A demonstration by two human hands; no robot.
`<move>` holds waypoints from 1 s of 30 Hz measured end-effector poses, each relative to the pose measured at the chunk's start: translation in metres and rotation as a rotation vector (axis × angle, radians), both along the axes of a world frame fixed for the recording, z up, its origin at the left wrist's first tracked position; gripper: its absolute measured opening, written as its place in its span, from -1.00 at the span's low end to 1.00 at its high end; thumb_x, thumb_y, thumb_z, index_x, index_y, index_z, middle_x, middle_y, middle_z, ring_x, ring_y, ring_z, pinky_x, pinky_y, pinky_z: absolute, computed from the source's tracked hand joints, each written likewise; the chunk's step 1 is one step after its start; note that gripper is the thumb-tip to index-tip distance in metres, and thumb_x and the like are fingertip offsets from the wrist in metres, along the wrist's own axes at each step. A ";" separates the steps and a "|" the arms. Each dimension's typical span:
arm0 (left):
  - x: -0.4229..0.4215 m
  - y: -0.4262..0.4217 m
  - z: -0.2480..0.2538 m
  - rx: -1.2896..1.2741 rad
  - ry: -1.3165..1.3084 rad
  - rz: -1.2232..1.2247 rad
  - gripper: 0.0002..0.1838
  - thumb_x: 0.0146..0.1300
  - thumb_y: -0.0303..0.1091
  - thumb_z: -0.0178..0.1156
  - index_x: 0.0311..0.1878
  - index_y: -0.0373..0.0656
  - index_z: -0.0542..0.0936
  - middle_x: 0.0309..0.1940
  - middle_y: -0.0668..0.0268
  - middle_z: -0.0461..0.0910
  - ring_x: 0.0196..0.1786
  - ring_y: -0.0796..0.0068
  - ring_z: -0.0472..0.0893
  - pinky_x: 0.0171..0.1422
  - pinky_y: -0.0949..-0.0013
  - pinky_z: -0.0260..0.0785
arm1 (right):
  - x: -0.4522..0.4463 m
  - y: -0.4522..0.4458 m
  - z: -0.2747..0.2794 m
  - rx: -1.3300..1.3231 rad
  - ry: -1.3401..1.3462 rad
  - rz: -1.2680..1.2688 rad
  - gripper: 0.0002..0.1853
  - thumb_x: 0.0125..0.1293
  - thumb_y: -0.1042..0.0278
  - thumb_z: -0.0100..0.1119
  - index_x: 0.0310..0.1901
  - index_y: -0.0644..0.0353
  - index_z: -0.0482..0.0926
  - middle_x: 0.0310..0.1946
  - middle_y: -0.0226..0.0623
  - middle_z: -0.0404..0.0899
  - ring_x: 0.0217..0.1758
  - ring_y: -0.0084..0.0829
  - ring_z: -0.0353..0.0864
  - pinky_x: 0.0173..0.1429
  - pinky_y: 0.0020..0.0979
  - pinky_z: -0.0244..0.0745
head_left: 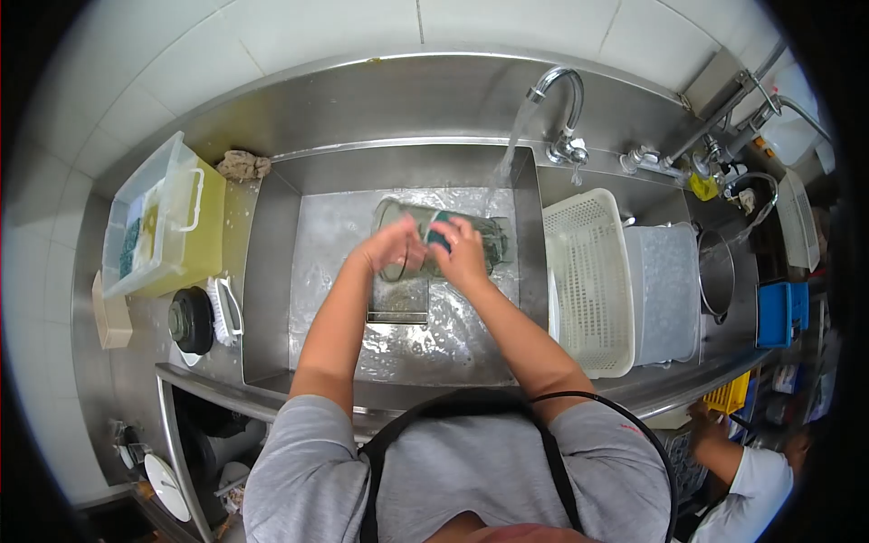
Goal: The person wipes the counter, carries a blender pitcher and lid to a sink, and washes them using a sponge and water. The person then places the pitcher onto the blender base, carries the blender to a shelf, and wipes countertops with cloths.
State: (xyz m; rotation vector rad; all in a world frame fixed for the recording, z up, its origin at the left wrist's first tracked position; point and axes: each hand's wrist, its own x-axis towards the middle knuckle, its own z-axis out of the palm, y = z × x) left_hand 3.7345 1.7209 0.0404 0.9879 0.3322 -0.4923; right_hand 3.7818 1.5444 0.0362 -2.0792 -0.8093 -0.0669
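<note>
Clear jar: lying on its side inside the sink, around the middle of the sink floor, mouth toward the sink's left wall, narrower end toward its right wall. Right hand: fingers bent around a green scouring pad, pad held against the jar's side. Left hand: at the jar's mouth, fingers blurred; cannot tell whether it grips the rim or only touches it. Both forearms reach in over the sink's near edge. Sink floor wet; a rectangular drain slot lies in it, on the near side of the jar.

Tap: mounted behind the sink's far right corner, water running down into that corner. Left of the sink: clear plastic tub with yellowish contents; brown rag by the far left corner; white brush near the left edge, a dark round object just beside it; beige block farther out. Right of the sink, in order outward: white perforated basket, pale tub, metal pot, blue container. Beyond the sink's near right side: another person's arm and white sleeve.
</note>
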 end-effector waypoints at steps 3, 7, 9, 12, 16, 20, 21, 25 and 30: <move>-0.004 0.004 -0.011 0.333 0.216 0.121 -0.63 0.21 -0.12 -0.16 -0.02 -0.15 0.26 -0.30 0.12 0.47 -0.34 0.38 0.54 -0.33 0.35 0.40 | -0.002 -0.015 -0.019 -0.237 0.062 0.168 -0.70 -0.07 0.37 0.12 -0.20 -0.02 0.46 -0.15 -0.18 0.36 -0.10 -0.15 0.35 -0.02 -0.29 0.27; -0.004 -0.015 -0.033 0.568 0.030 0.294 -0.53 0.16 -0.30 -0.14 0.17 -0.11 0.12 -0.25 0.18 0.48 -0.40 0.40 0.55 -0.40 0.41 0.39 | 0.032 -0.011 -0.042 -0.133 0.221 -0.132 -0.71 -0.07 0.33 0.14 -0.21 -0.07 0.46 -0.17 -0.27 0.38 -0.14 -0.18 0.36 -0.07 -0.30 0.31; -0.008 -0.026 -0.019 0.501 -0.023 0.319 -0.52 0.17 -0.23 -0.14 0.17 -0.09 0.13 -0.24 0.18 0.46 -0.42 0.42 0.54 -0.44 0.46 0.36 | 0.040 0.001 -0.038 0.098 0.266 -0.361 -0.70 -0.07 0.31 0.14 -0.21 -0.07 0.47 -0.19 -0.28 0.40 -0.16 -0.19 0.37 -0.07 -0.29 0.31; -0.002 -0.004 -0.019 -0.058 0.216 0.164 -0.51 0.18 -0.17 -0.15 0.17 -0.10 0.14 -0.25 0.18 0.46 -0.40 0.43 0.53 -0.51 0.48 0.35 | 0.023 0.007 -0.018 -0.006 0.052 -0.123 -0.72 -0.07 0.30 0.15 -0.23 -0.04 0.48 -0.21 -0.23 0.40 -0.18 -0.18 0.39 -0.08 -0.29 0.31; 0.004 -0.004 -0.035 0.119 0.238 0.116 -0.51 0.18 -0.14 -0.15 0.16 -0.11 0.17 -0.25 0.20 0.46 -0.41 0.46 0.50 -0.55 0.48 0.34 | 0.039 -0.008 -0.014 0.110 0.149 0.195 -0.74 -0.05 0.40 0.15 -0.24 0.14 0.46 -0.24 -0.22 0.41 -0.12 -0.28 0.39 -0.01 -0.39 0.27; 0.018 -0.042 0.013 0.553 -0.087 0.084 -0.52 0.15 -0.22 -0.10 0.16 -0.13 0.21 -0.08 0.21 0.39 -0.25 0.51 0.46 -0.23 0.43 0.34 | 0.105 -0.015 0.023 0.467 0.318 -0.047 -0.72 -0.01 0.43 0.14 -0.20 0.19 0.43 -0.25 -0.30 0.44 -0.15 -0.44 0.39 -0.04 -0.47 0.28; 0.022 -0.044 0.012 0.618 -0.196 0.048 -0.52 0.15 -0.23 -0.09 0.15 -0.13 0.23 -0.07 0.21 0.39 -0.24 0.52 0.46 -0.20 0.44 0.32 | 0.109 -0.017 0.048 0.554 0.445 -0.054 -0.75 0.01 0.43 0.13 -0.22 0.21 0.44 -0.26 -0.33 0.45 -0.17 -0.48 0.40 -0.04 -0.49 0.27; 0.031 -0.044 0.021 0.589 -0.259 -0.148 -0.58 0.10 -0.27 -0.03 0.06 -0.17 0.33 -0.10 0.24 0.42 -0.26 0.58 0.46 -0.19 0.50 0.27 | 0.134 -0.022 0.071 0.852 0.844 0.059 -0.69 0.06 0.43 0.08 -0.11 0.15 0.37 -0.26 -0.36 0.45 -0.23 -0.55 0.40 -0.12 -0.52 0.32; 0.057 -0.072 0.047 0.766 -0.239 0.143 -0.71 0.09 -0.40 -0.04 -0.08 -0.23 0.36 -0.19 0.25 0.47 -0.23 0.52 0.48 -0.20 0.46 0.33 | 0.074 0.017 0.029 0.684 0.274 0.126 -0.61 0.07 0.42 0.05 0.00 0.13 0.34 -0.11 -0.23 0.37 -0.09 -0.40 0.39 -0.06 -0.41 0.33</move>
